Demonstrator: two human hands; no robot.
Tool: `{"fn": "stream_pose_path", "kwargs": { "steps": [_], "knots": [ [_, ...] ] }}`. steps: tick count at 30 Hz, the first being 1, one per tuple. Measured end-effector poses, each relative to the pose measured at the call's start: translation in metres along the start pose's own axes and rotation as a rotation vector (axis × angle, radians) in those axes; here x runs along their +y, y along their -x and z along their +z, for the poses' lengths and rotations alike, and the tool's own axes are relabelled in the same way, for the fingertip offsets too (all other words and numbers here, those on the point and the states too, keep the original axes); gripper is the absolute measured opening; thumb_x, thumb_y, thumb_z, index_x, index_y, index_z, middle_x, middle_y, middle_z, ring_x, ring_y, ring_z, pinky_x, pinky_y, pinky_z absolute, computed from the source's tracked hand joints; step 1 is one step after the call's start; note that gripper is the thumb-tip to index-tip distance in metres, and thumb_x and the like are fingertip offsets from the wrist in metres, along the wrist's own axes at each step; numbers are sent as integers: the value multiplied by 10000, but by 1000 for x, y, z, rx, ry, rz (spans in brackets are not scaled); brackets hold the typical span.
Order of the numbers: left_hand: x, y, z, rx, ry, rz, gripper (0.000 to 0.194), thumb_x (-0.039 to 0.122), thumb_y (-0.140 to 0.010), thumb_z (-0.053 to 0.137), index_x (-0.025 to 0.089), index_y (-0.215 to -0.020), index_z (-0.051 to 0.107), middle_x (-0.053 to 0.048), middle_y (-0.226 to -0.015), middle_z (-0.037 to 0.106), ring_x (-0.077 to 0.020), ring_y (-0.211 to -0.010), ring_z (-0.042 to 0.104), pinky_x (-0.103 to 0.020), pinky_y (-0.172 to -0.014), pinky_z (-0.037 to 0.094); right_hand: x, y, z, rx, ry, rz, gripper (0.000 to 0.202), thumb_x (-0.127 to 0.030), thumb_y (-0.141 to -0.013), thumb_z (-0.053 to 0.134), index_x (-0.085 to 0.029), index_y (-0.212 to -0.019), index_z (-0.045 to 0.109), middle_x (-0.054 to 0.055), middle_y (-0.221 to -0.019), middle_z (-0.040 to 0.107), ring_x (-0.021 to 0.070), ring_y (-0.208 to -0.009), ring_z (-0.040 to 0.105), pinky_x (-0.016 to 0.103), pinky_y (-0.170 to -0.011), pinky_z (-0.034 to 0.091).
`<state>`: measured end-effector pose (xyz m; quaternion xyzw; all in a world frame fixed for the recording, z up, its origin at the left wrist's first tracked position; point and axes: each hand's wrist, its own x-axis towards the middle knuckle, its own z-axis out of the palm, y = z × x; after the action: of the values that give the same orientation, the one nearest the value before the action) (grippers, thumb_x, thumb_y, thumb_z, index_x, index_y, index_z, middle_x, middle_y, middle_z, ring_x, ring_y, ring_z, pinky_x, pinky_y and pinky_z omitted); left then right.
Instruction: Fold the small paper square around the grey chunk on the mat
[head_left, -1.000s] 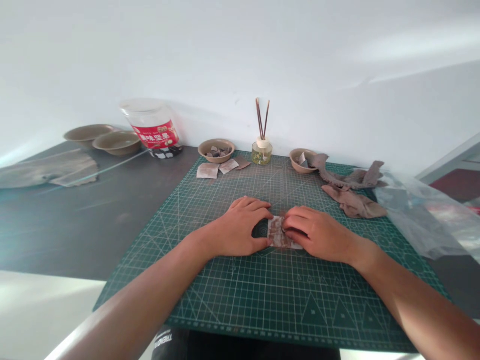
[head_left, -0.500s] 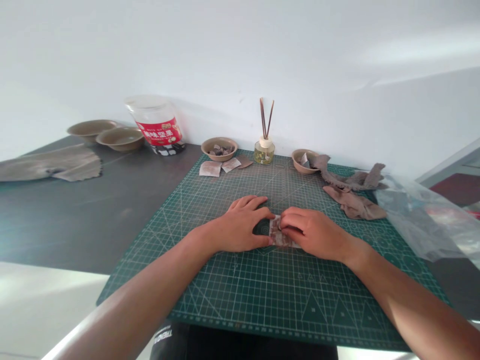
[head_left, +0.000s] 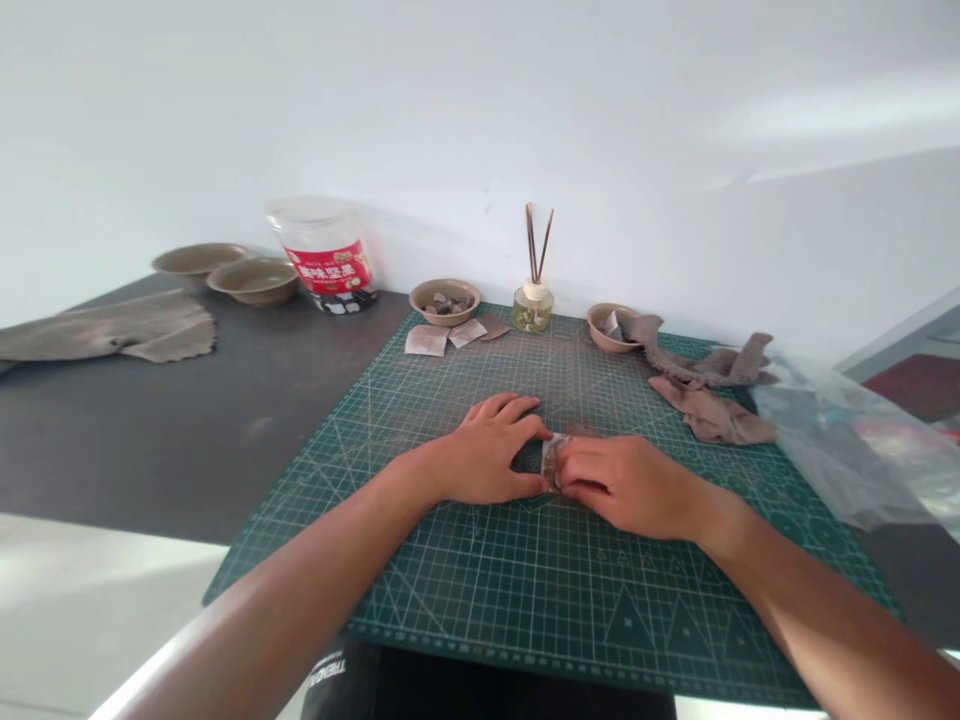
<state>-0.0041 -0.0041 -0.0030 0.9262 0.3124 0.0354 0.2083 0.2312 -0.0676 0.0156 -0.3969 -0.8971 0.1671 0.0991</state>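
Note:
A small whitish piece with brown smears (head_left: 551,460) lies on the green cutting mat (head_left: 480,580). My left hand (head_left: 491,455) rests on the mat, fingers spread, with its thumb and index fingertips pressing the piece's left edge. Over the right part of the piece, my right hand (head_left: 626,485) has its fingers bunched together. What those fingers pinch, if anything, is hidden. Some brown blur shows just above the right fingers.
Behind stand a bowl of dark bits (head_left: 445,304), flat pieces (head_left: 426,341), a reed diffuser (head_left: 533,308) and another bowl (head_left: 611,345). Crumpled cloths (head_left: 724,417) and a plastic bag (head_left: 862,450) lie right; a jar (head_left: 330,265), two bowls (head_left: 255,290) and cloth (head_left: 142,325) left.
My right hand has shifted slightly down over the piece and covers more of it. My left hand keeps its place on the piece's edge. The whole view has shifted slightly.

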Motion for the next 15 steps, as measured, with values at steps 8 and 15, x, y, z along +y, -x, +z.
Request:
{"fn": "stream_pose_path", "kwargs": {
  "steps": [8, 15],
  "knots": [
    [0, 0, -1, -15, -4, -15, 602, 614, -864, 613, 329, -1380, 489, -79, -1623, 236, -375, -1502, 116, -611, -1167, 192, 8, 4, -5, 9, 14, 34, 120, -196, -978, 545, -225, -922, 648, 1, -968, 691, 157, -870, 640, 271, -748, 432],
    [0, 0, -1, -8, -13, -11, 588, 594, -868, 620, 321, -1374, 494, -79, -1619, 245, -370, -1502, 123, -604, -1170, 191, 9, 0, -1, 87, 60, 112, 127, -226, -990, 529, -211, -920, 634, 23, -983, 687, 168, -865, 639, 284, -755, 437]
  ]
}}
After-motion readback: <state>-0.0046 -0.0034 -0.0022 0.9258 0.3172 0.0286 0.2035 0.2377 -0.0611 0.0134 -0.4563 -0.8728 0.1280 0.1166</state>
